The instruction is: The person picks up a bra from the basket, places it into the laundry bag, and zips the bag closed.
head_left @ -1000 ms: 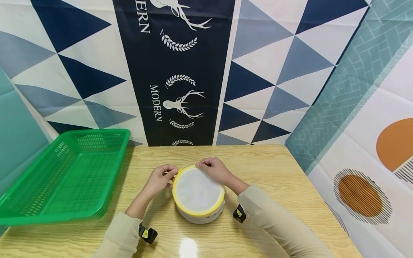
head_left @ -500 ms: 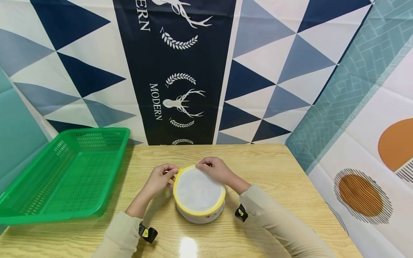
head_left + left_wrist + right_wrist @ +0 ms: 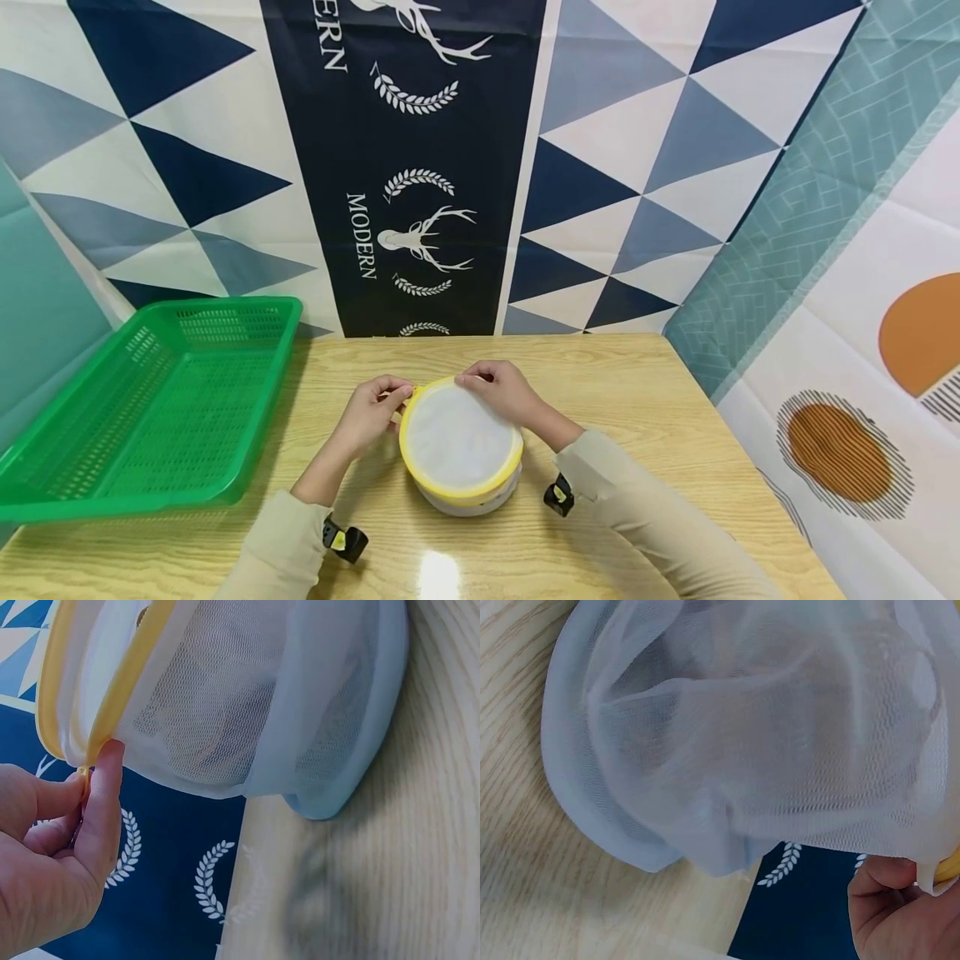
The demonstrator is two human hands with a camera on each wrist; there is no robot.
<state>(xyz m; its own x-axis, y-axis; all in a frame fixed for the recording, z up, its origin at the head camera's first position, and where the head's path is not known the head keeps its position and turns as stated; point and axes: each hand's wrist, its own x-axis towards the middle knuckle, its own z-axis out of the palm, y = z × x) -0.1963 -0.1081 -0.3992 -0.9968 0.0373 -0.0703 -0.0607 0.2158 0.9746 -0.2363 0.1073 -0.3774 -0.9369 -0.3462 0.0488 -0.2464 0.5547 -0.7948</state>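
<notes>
A round white mesh laundry bag [image 3: 461, 442] with a yellow zipper edge stands on the table between both hands. In the left wrist view its two yellow zipper bands [image 3: 124, 682] are parted, with a gap between them. My left hand [image 3: 369, 418] pinches the small yellow zipper pull [image 3: 83, 777] at the bag's far left edge. With thumb and fingers, my right hand [image 3: 504, 394] pinches the far rim of the top; in the right wrist view, the thumb lies against the pale edge strip [image 3: 927, 874]. Something darker shows blurred through the mesh wall.
A green plastic basket [image 3: 243, 475] with slotted sides stands at the left of the wooden table [image 3: 600, 375]. Behind the table's far edge hangs a patterned cloth [image 3: 420, 275]. Black wrist cameras [image 3: 345, 543] sit below the sleeves.
The bag's top rim has risen slightly and shifted a little away and left, with the right hand moving along. The left hand keeps its place at the zipper pull.
</notes>
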